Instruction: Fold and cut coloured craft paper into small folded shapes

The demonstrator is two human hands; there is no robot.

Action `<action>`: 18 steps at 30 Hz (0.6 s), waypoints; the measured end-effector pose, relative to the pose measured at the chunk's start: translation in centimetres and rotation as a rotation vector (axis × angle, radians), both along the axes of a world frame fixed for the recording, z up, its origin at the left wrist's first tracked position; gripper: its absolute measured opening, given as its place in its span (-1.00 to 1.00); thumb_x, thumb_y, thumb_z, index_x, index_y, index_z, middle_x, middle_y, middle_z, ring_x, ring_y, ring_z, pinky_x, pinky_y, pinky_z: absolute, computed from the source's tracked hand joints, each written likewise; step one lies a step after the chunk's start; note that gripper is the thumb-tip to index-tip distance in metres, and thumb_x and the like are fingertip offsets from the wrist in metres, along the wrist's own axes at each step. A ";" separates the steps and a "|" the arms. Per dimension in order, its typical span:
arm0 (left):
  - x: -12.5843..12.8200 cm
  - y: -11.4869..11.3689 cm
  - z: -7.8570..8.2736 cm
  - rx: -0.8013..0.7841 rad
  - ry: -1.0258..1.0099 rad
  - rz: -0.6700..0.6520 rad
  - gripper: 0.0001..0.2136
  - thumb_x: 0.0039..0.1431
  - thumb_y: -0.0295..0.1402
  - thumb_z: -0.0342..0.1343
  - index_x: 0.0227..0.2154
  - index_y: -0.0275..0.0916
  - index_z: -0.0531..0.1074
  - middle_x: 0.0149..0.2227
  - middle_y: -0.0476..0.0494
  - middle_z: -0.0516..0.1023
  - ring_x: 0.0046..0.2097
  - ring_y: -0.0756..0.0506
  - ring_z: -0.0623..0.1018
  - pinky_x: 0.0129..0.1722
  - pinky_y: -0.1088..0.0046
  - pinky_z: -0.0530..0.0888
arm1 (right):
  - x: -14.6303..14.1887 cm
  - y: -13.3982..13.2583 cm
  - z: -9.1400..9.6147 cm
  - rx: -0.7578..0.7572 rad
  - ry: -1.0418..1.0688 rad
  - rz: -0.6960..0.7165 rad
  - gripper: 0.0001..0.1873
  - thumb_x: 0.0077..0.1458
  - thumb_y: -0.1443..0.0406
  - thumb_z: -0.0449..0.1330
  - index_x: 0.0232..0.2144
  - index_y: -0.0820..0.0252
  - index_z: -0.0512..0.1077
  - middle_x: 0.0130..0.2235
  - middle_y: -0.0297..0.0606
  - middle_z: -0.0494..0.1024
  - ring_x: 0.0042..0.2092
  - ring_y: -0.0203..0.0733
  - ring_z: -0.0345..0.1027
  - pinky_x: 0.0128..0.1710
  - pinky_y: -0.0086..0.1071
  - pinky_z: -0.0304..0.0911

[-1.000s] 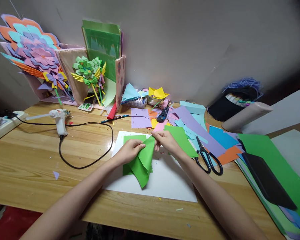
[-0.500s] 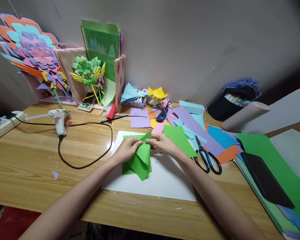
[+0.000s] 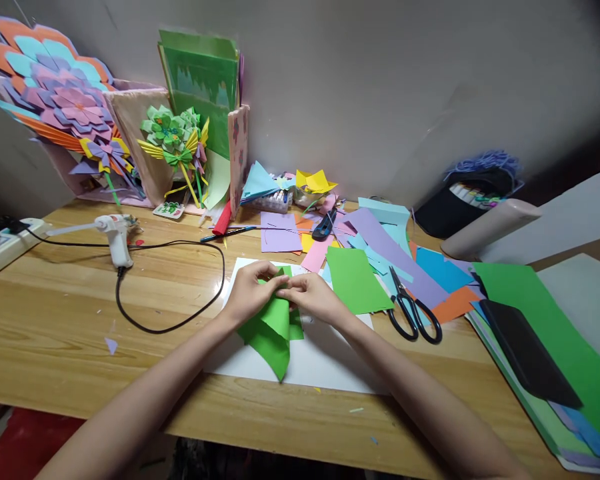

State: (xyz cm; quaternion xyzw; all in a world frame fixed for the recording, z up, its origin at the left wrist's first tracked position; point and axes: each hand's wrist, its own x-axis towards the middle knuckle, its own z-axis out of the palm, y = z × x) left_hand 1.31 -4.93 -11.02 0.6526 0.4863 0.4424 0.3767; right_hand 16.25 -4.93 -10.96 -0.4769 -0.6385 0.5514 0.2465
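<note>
A sheet of green paper (image 3: pixel 273 327), bent over on itself, is pinched between my two hands near its top edge. My left hand (image 3: pixel 254 288) is closed on its left side, thumb on top. My right hand (image 3: pixel 310 295) grips it from the right, its fingertips meeting the left thumb. Beneath it, other green paper (image 3: pixel 297 325) lies on a large white sheet (image 3: pixel 330 360). A loose green rectangle of paper (image 3: pixel 357 280) rests just right of my right hand. Black-handled scissors (image 3: pixel 413 310) lie farther right, blades pointing away.
A white glue gun (image 3: pixel 116 239) with a looping black cable lies left. Paper scraps (image 3: pixel 280 232) and a box cutter (image 3: pixel 325 224) spread behind my hands. Paper flowers (image 3: pixel 173 130) stand in a holder at the back. Coloured sheets under a dark phone-like slab (image 3: pixel 527 350) lie right.
Both hands have drawn closer together, the right moving left, and their fingertips now meet on the green paper. The paper has turned, its lower corner pointing nearer to me.
</note>
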 end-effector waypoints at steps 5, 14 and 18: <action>-1.2 1.3 0.0 -0.111 -0.191 0.143 -0.74 -0.14 -0.18 0.17 -0.60 -0.32 0.37 -0.57 0.00 0.38 -0.49 0.05 0.34 -0.48 0.55 0.26 | -0.2 -0.4 -0.5 0.071 -0.076 -0.030 -0.73 -0.10 0.17 0.16 -0.67 0.24 0.37 -0.69 -0.40 0.31 -0.61 -0.37 0.17 -0.61 -0.50 0.03; -3.3 3.3 -1.2 -0.183 -0.307 0.192 -0.66 -0.24 -0.10 0.22 -0.61 -0.32 0.37 -0.59 0.03 0.37 -0.52 0.07 0.32 -0.50 0.57 0.24 | 0.7 -0.5 -0.6 0.001 -0.100 -0.053 -0.74 -0.14 0.16 0.18 -0.62 0.26 0.43 -0.66 -0.37 0.34 -0.61 -0.39 0.13 -0.60 -0.49 0.01; -3.0 3.3 -1.2 -0.254 -0.348 0.167 -0.63 -0.27 -0.08 0.23 -0.58 -0.31 0.34 -0.64 0.04 0.36 -0.54 0.04 0.37 -0.51 0.55 0.29 | 2.0 -0.7 -0.5 -0.024 -0.065 -0.128 -0.74 -0.16 0.14 0.19 -0.59 0.26 0.41 -0.65 -0.35 0.36 -0.60 -0.36 0.16 -0.58 -0.48 0.04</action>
